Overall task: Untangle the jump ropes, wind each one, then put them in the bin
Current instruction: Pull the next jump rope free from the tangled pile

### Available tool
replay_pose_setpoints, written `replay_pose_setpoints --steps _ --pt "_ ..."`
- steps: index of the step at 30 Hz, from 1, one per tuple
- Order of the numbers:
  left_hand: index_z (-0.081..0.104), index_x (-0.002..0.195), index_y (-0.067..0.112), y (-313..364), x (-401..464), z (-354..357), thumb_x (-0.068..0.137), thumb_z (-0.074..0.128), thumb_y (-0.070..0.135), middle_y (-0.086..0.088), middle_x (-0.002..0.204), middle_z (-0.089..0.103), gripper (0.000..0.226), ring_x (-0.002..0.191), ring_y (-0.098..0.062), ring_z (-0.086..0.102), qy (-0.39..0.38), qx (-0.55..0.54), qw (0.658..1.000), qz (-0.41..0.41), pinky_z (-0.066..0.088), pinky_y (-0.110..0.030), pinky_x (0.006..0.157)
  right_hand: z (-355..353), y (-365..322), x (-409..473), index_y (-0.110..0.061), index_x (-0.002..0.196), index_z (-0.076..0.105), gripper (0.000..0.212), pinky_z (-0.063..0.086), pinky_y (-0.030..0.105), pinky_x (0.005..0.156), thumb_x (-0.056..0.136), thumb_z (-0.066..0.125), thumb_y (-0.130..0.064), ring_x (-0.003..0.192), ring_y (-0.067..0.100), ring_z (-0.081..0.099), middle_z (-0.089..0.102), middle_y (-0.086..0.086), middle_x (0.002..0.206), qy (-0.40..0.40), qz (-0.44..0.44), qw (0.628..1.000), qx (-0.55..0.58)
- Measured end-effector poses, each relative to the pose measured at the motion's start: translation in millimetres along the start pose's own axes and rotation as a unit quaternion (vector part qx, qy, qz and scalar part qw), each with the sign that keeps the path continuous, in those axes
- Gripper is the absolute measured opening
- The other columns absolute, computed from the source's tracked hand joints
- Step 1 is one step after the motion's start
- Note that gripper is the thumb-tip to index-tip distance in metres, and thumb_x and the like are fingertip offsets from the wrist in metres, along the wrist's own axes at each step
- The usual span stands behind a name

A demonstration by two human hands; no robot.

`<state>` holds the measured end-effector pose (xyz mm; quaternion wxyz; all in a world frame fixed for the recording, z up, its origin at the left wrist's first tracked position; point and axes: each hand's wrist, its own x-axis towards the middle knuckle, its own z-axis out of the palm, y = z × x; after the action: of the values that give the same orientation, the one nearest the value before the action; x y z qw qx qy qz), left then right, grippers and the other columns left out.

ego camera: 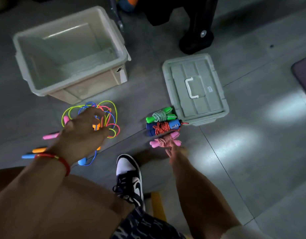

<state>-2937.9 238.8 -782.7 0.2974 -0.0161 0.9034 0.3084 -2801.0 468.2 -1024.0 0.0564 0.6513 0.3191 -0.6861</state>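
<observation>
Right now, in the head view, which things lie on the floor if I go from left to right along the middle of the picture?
Tangle of thin neon plastic jump ropes under the left hand → three wound cord ropes stacked near to far: pink-handled, blue-handled, green-handled → pale green plastic bin lid.

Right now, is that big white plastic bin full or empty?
Empty: the big white plastic bin shows only its bare floor, and the ropes all lie outside it.

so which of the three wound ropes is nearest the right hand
The pink rope, the row's closest one to the person; the right hand's fingertips reach it. The blue-handled rope and green rope lie beyond, toward the lid.
</observation>
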Motion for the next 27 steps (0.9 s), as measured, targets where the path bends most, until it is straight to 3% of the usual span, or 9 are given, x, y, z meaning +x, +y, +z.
replay_pose_setpoints --steps 2,5,8,12,15,17,19,22,27 --pt "0.057 0.09 0.049 0 2 -4 0.051 0.062 0.051 0.0 0.112 0.068 0.039 0.098 -0.022 0.065 0.011 -0.003 1.0 -0.01 0.05 -0.042 0.097 -1 -1 -11 0.001 0.131 0.049 0.047 0.047 0.042 0.107 0.096 0.069 -0.022 0.105 0.029 0.062 0.056 0.017 0.125 0.043 -0.061 0.995 -0.067" --pt "0.059 0.084 0.062 4 3 -11 0.045 0.058 0.057 0.01 0.101 0.071 0.039 0.098 -0.024 0.067 0.023 -0.028 0.999 -0.007 0.054 -0.043 0.095 -13 10 -23 -0.007 0.134 0.049 0.074 0.047 0.048 0.101 0.079 0.081 -0.046 0.116 0.03 0.056 0.057 0.013 0.127 0.135 -0.273 0.923 -0.237" --pt "0.063 0.088 0.057 17 -3 -15 0.051 0.059 0.054 0.024 0.082 0.07 0.038 0.095 -0.024 0.07 0.044 -0.055 0.997 0.034 0.058 -0.047 0.088 -16 8 -44 -0.024 0.121 0.052 0.059 0.057 0.047 0.085 0.078 0.073 -0.058 0.097 0.025 0.067 0.067 -0.004 0.106 0.007 -0.377 0.877 -0.296" --pt "0.068 0.087 0.039 45 -15 -29 0.066 0.061 0.03 0.006 0.091 0.072 0.024 0.087 -0.013 0.068 0.093 -0.13 0.98 0.117 0.057 -0.043 0.093 21 -39 -116 -0.04 0.122 0.052 0.052 0.062 0.043 0.06 0.078 0.08 -0.044 0.077 0.025 0.075 0.067 0.007 0.111 -0.154 -0.397 0.868 -0.256" --pt "0.069 0.086 0.035 45 -33 -61 0.07 0.063 0.02 0.0 0.093 0.072 0.023 0.081 -0.011 0.067 0.147 -0.174 0.965 0.128 0.056 -0.031 0.088 65 -84 -174 -0.02 0.12 0.06 0.038 0.053 0.016 0.064 0.086 0.076 -0.03 0.088 0.004 0.067 0.064 0.002 0.112 -0.205 -0.535 0.767 -0.288" --pt "0.068 0.088 0.033 21 -49 -87 0.08 0.067 0.01 -0.001 0.092 0.072 0.025 0.08 -0.011 0.065 0.176 -0.162 0.964 0.115 0.054 -0.03 0.085 105 -118 -221 -0.018 0.112 0.065 0.024 0.046 0.01 0.066 0.09 0.072 -0.021 0.082 -0.007 0.063 0.067 -0.004 0.103 -0.253 -0.578 0.709 -0.315" --pt "0.068 0.092 0.03 -17 -71 -109 0.078 0.067 0.012 -0.004 0.093 0.072 0.023 0.08 -0.011 0.064 0.179 -0.134 0.97 0.09 0.053 -0.029 0.083 148 -138 -265 -0.027 0.1 0.067 0.012 0.049 0.019 0.071 0.089 0.068 -0.024 0.077 -0.005 0.064 0.069 -0.011 0.091 -0.304 -0.596 0.649 -0.361" --pt "0.064 0.104 0.03 -81 -113 -131 0.065 0.061 0.031 0.002 0.103 0.069 0.038 0.099 -0.012 0.064 0.162 -0.048 0.985 0.023 0.048 -0.026 0.091 212 -132 -309 -0.029 0.085 0.067 0.012 0.055 0.036 0.07 0.077 0.062 -0.038 0.075 0.021 0.07 0.071 -0.001 0.079 -0.374 -0.571 0.575 -0.45" --pt "0.054 0.136 0.036 -167 -148 -149 0.088 0.072 0.033 -0.001 0.134 0.056 0.052 0.121 -0.021 0.056 0.08 0.043 0.987 -0.131 0.038 -0.022 0.093 288 -28 -266 -0.013 0.091 0.07 0.019 0.058 0.046 0.077 0.088 0.059 -0.028 0.083 0.029 0.072 0.074 0.01 0.086 -0.34 -0.518 0.43 -0.656"
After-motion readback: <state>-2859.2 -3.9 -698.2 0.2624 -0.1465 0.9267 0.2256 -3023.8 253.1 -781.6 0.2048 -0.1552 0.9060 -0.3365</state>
